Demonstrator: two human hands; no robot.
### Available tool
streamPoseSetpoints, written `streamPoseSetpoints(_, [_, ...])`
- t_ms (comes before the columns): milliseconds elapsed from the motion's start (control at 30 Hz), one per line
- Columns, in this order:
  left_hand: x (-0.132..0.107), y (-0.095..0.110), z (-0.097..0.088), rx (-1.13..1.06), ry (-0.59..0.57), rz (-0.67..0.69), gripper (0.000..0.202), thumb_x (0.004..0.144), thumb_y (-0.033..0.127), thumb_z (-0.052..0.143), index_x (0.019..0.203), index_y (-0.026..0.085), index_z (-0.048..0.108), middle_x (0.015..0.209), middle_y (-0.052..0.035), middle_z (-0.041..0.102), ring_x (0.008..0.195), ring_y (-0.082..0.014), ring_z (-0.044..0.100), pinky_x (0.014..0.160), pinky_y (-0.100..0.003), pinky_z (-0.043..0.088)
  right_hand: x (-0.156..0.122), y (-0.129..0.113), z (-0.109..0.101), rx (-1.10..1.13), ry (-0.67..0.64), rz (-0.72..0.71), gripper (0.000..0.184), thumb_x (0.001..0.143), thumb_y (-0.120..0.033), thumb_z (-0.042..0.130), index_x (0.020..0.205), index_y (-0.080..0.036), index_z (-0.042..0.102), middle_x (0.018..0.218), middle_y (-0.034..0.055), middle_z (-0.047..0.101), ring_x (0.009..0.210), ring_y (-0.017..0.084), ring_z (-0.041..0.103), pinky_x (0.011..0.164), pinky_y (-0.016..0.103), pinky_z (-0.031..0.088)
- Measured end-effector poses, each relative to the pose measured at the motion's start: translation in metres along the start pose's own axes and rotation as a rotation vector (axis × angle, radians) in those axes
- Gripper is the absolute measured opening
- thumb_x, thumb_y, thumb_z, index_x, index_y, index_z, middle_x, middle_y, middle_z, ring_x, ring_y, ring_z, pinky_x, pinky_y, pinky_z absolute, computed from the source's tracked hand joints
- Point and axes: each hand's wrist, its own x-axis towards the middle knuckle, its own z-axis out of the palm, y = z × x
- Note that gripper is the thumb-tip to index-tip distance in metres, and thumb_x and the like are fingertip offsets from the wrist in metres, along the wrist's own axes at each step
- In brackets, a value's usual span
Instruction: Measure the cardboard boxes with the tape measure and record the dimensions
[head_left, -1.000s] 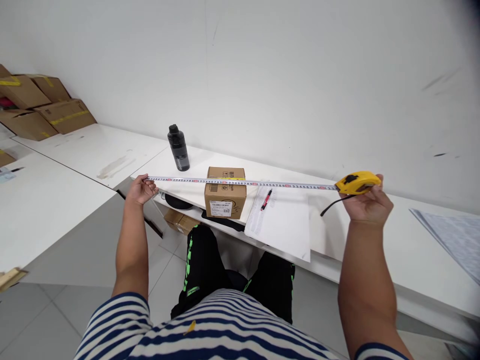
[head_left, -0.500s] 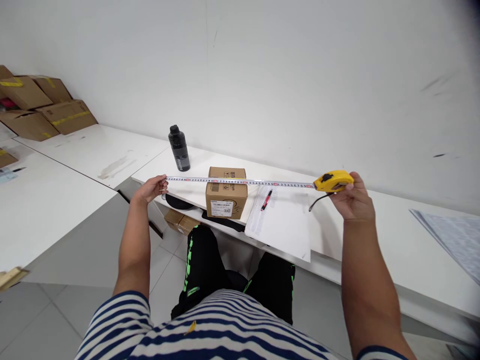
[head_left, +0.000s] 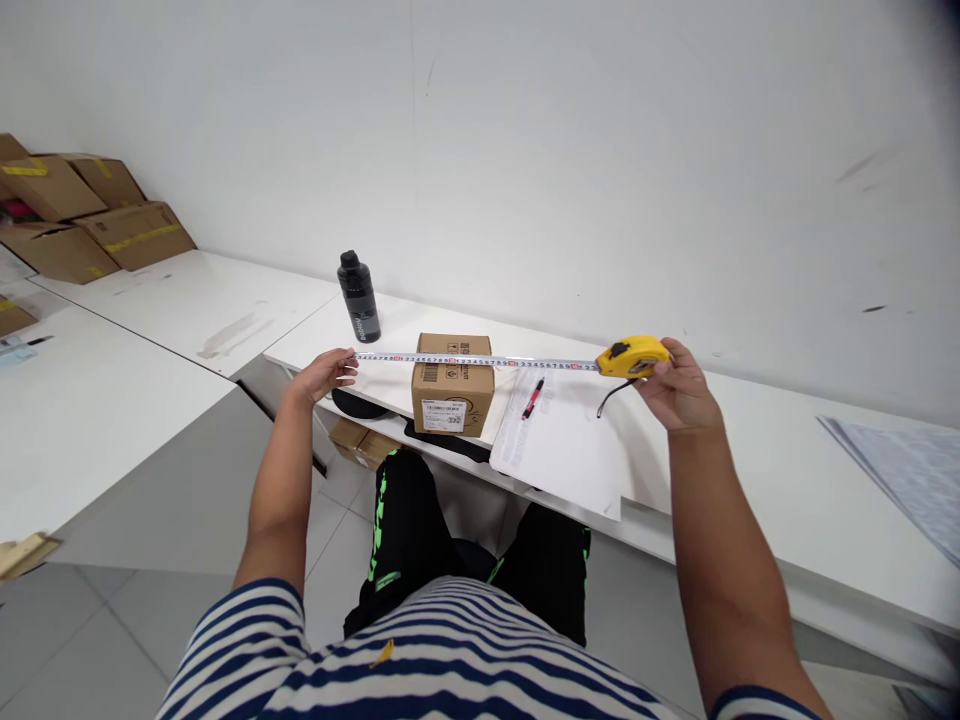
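A yellow tape measure (head_left: 634, 356) is gripped at its case by my right hand (head_left: 679, 388), its black wrist strap dangling below. Its white blade (head_left: 547, 365) runs out to the left, where my left hand (head_left: 324, 376) pinches the free end between thumb and finger. The blade passes in front of a brown cardboard box (head_left: 454, 400) in the view; whether it touches the box I cannot tell. To the right of the box, a red and black pen (head_left: 533, 398) lies on white paper sheets (head_left: 574, 450).
A dark bottle (head_left: 360, 298) stands behind the box on the white table (head_left: 750, 460). Printed sheets (head_left: 892, 465) lie at the far right. Several cardboard boxes (head_left: 139, 235) are stacked at the far left, and the white wall (head_left: 600, 170) rises behind the table.
My hands have come closer together, the right moving left with the case and the left moving right. Less of the blade is drawn out. The box, pen and bottle stay put.
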Motion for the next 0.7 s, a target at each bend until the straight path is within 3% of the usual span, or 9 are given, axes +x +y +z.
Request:
streamPoseSetpoints(233, [0.002, -0.001, 0.032, 0.011, -0.018, 0.025, 0.051, 0.056, 0.048, 0.089, 0.092, 0.02, 0.064, 0.106, -0.0058, 0.07, 0.099, -0.0209, 0.067, 0.079, -0.032, 0.053, 0.004, 0.004, 0.027, 0.01, -0.06, 0.031, 0.041, 0.069, -0.038, 0.083, 0.106, -0.038, 0.066, 0.108, -0.0032, 0.074, 0.098, 0.021, 0.071, 0.079, 0.044, 0.06])
streamPoseSetpoints(467, [0.009, -0.005, 0.048, 0.025, -0.042, 0.061, 0.052, 0.058, 0.05, 0.089, 0.095, 0.023, 0.064, 0.112, -0.0059, 0.066, 0.11, -0.0231, 0.06, 0.088, -0.035, 0.052, 0.006, 0.009, 0.047, 0.059, -0.093, 0.083, 0.041, 0.07, -0.035, 0.084, 0.106, -0.038, 0.064, 0.112, -0.0062, 0.074, 0.103, 0.018, 0.071, 0.085, 0.042, 0.059])
streamPoseSetpoints(700, [0.013, -0.005, 0.068, 0.103, -0.118, 0.088, 0.052, 0.066, 0.05, 0.083, 0.106, 0.026, 0.06, 0.123, -0.006, 0.063, 0.126, -0.0248, 0.052, 0.097, -0.038, 0.046, 0.005, 0.013, 0.077, 0.094, -0.146, 0.125, 0.045, 0.066, -0.037, 0.086, 0.106, -0.035, 0.064, 0.107, -0.006, 0.075, 0.1, 0.016, 0.072, 0.082, 0.037, 0.06])
